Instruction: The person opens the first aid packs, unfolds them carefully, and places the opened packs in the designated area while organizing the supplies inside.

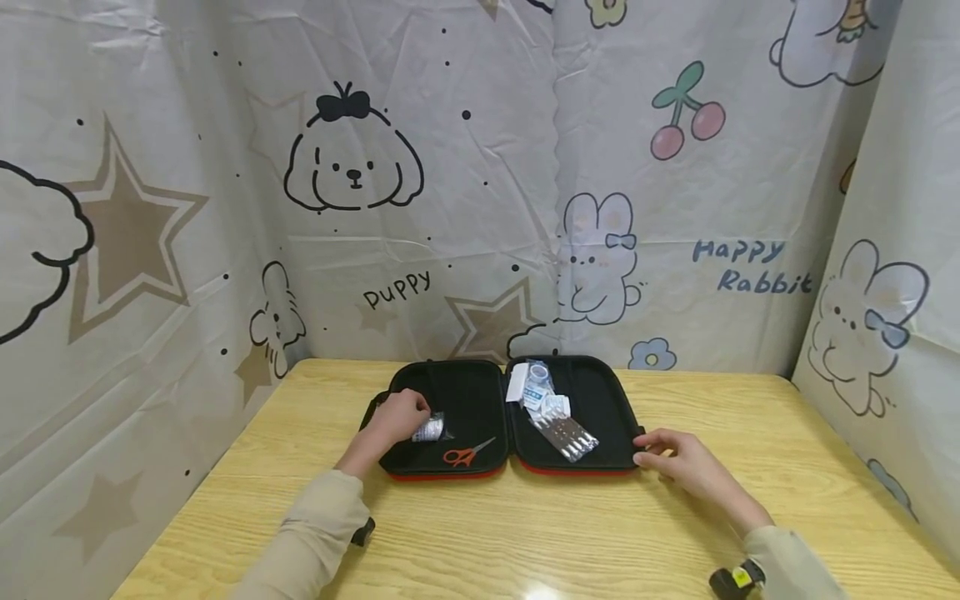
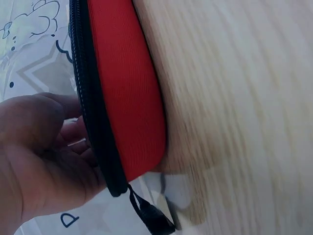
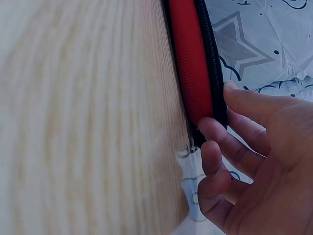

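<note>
A first-aid case (image 1: 465, 387) with a black lining and red shell lies unfolded on the table. My left hand (image 1: 397, 417) reaches over its left half, fingers curled, right at a clear packet (image 1: 430, 429) with a white roll inside. The rim hides its fingertips in the left wrist view, and I cannot tell whether they grip the packet. Orange-handled scissors (image 1: 463, 455) lie nearby. At the case's right front corner, my right hand (image 1: 686, 467) pinches the zippered edge (image 3: 215, 73) between thumb and index finger, other fingers loosely bent.
In the case's right half are a silver foil strip (image 1: 566, 435) of several sachets, a bagged white-and-blue roll (image 1: 538, 373) and white packets (image 1: 517, 383). A black zipper pull (image 2: 151, 215) hangs at the left corner. A printed curtain (image 1: 465, 167) borders the wooden table (image 1: 525, 533).
</note>
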The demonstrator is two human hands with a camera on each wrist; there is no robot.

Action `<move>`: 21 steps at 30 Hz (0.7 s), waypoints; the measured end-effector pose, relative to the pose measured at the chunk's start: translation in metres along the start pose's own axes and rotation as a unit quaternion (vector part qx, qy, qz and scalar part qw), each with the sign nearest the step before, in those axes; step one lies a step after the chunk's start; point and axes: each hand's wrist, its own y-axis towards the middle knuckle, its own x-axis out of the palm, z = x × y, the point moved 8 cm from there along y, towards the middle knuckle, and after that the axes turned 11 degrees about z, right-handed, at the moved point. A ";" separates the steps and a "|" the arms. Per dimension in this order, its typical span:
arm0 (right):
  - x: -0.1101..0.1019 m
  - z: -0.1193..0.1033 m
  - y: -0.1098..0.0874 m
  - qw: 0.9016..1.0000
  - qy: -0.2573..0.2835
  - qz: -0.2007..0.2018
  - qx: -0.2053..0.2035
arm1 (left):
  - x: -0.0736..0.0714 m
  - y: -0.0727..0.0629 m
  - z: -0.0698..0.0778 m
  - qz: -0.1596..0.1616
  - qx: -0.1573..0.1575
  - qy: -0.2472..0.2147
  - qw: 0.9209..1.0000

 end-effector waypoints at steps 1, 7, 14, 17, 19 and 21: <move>0.000 0.000 0.000 1.000 0.002 -0.001 -0.001 | 0.001 0.001 -0.001 0.002 -0.006 0.003 1.000; 0.001 -0.001 0.000 1.000 0.008 -0.005 -0.002 | 0.004 0.003 -0.004 0.013 -0.009 -0.018 1.000; 0.002 -0.002 0.000 1.000 0.003 -0.005 -0.003 | -0.001 0.003 -0.007 -0.025 0.047 -0.074 0.996; 0.001 -0.003 0.000 1.000 0.001 -0.004 -0.005 | -0.002 0.000 -0.008 -0.055 0.076 -0.095 0.991; 0.001 -0.002 0.000 1.000 -0.001 -0.004 -0.006 | -0.002 -0.003 -0.007 -0.067 0.105 -0.098 0.987; 0.001 -0.002 -0.001 1.000 -0.005 -0.002 -0.007 | -0.002 -0.005 -0.006 -0.073 0.125 -0.099 0.985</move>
